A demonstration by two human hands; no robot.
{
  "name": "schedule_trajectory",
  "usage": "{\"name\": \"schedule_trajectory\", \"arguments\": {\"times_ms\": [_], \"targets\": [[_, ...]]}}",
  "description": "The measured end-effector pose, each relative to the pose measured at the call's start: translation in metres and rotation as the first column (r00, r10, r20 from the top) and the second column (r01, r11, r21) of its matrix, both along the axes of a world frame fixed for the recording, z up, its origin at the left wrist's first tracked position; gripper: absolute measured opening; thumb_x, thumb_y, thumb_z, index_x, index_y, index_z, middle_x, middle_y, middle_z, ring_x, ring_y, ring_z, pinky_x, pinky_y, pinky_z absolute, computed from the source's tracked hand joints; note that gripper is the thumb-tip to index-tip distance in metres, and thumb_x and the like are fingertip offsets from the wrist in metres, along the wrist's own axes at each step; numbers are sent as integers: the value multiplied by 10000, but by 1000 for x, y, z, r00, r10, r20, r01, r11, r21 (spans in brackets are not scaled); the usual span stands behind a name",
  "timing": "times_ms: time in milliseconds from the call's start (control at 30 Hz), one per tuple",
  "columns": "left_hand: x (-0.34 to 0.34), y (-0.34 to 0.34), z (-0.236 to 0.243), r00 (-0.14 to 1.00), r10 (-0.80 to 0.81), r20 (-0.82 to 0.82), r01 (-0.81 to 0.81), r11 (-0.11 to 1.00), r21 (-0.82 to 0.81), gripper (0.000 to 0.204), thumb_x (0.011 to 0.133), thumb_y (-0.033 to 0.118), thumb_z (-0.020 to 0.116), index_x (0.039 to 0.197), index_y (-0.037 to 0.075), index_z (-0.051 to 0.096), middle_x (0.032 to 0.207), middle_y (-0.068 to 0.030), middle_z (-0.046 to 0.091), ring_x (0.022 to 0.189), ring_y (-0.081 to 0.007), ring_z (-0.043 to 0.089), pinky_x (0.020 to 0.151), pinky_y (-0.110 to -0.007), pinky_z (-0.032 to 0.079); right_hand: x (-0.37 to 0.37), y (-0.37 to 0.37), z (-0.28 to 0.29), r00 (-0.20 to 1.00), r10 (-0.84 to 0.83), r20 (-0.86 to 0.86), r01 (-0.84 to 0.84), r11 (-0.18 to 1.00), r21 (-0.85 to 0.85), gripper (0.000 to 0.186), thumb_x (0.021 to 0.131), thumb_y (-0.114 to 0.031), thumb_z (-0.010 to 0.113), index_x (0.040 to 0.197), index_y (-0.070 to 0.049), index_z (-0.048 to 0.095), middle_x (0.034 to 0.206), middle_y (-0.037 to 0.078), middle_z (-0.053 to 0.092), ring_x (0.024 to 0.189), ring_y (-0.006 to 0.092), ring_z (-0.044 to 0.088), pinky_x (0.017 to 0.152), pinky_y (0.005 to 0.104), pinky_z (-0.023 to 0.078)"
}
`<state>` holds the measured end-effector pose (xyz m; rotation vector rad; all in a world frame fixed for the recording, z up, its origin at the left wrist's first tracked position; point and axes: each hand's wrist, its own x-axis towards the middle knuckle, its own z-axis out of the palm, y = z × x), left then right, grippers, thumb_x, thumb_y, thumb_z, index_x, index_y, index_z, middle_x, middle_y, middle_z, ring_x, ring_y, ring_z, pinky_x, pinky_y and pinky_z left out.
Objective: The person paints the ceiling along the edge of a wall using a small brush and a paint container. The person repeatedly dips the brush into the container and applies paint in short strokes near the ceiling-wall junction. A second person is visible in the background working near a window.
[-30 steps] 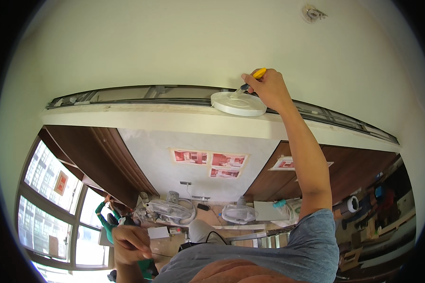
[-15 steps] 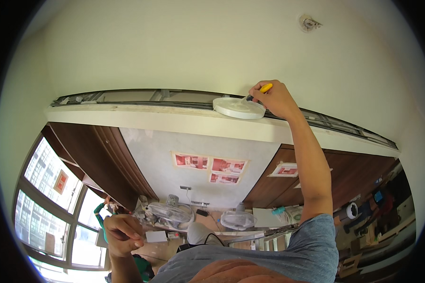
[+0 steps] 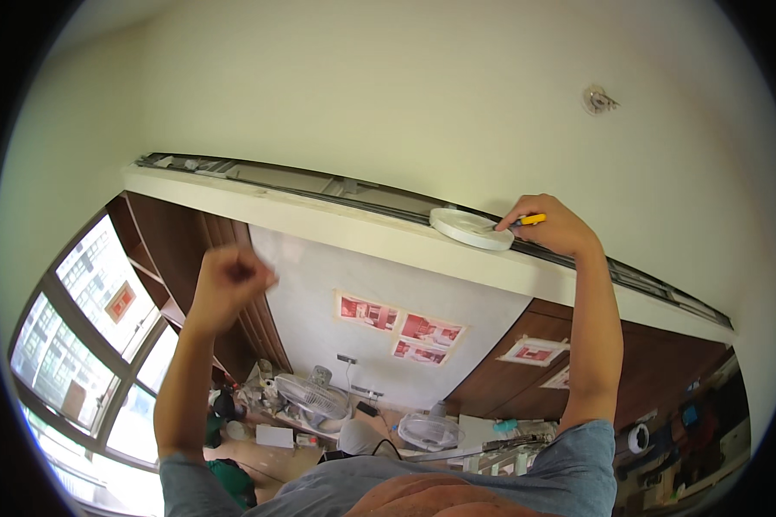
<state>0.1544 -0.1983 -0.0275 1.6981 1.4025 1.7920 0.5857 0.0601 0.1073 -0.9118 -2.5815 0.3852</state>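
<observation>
My right hand (image 3: 550,226) is closed on a yellow-handled brush (image 3: 535,219), its end inside a white, shallow round dish (image 3: 472,239). The dish rests at the white ledge (image 3: 336,217) along a dark recessed track (image 3: 389,204). My left hand (image 3: 233,284) is raised below the ledge's left part, fingers curled into a pinch and blurred; I cannot make out whether anything is between them.
The pale ceiling (image 3: 379,77) has a round fitting (image 3: 600,101). Below are fans (image 3: 310,395), cluttered benches, brown panels (image 3: 483,366) and red printed sheets taped up (image 3: 366,312). Windows (image 3: 103,284) are at left, with a green-clothed person (image 3: 228,482) partly visible beneath.
My left hand has risen a long way toward the ledge. My right hand and brush appear lower and further right, as the whole view has shifted and tilted.
</observation>
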Motion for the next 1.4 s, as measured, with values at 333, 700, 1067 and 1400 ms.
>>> {"name": "schedule_trajectory", "arguments": {"times_ms": [333, 700, 1067, 1400], "targets": [[-125, 164, 26, 895, 434, -98, -425, 899, 102, 140, 889, 130, 788, 886, 5, 725, 736, -29, 671, 675, -108, 585, 651, -281, 490, -9, -25, 22, 987, -40, -153, 19, 991, -136, 199, 868, 29, 717, 1032, -35, 809, 889, 47, 699, 802, 149, 626, 725, 309, 526], [-117, 207, 21, 683, 707, -185, -715, 699, 33, 210, 917, 277, 723, 945, 74, 764, 836, -103, 757, 835, -302, 730, 775, -438, 556, -71, -2, 86, 355, 220, -909, 96, 958, 270, 167, 939, -48, 751, 889, -12, 595, 833, 96, 707, 697, 145, 669, 688, 289, 574], [-116, 210, 14, 596, 779, -194, -791, 612, 27, 207, 941, 287, 692, 982, 90, 740, 852, -110, 726, 901, -347, 705, 823, -483, 546, -211, 52, 159, 74, 496, -865, -16, 868, 497, 202, 981, -149, 701, 1108, 9, 688, 917, 148, 766, 798, 253, 762, 750, 361, 635], [-109, 203, 21, 620, 762, -189, -778, 628, -23, 202, 950, 280, 685, 1002, 89, 726, 779, -100, 693, 818, -331, 696, 787, -475, 543, -273, 89, 191, 314, 584, -749, 524, 551, 650, 248, 973, -53, 650, 1207, -14, 723, 1052, 181, 758, 953, 274, 728, 876, 380, 568]]}}
